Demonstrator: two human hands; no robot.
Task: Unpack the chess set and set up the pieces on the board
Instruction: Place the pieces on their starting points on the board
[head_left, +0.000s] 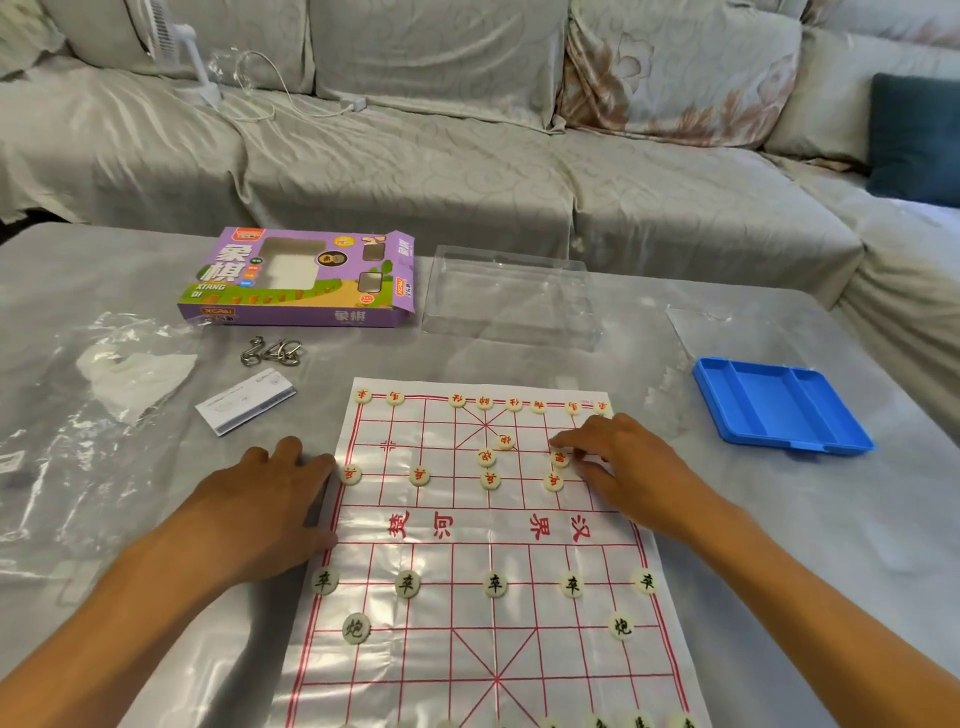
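My left hand (270, 499) lies flat, fingers straight, pressing the board's (467, 525) left edge to the table (779, 545). My right hand (618, 462) reaches over the red side, fingertips curled on a red piece (559, 458) just beside the soldier row; I judge it a pinch. The black soldiers and cannons sit in place near me, and the far red back rank looks almost full, with one gap. Three red pieces cluster mid-board, off their points, so those remain to be placed. The box (298, 280) and blue tray (779, 405) lie emptied beyond.
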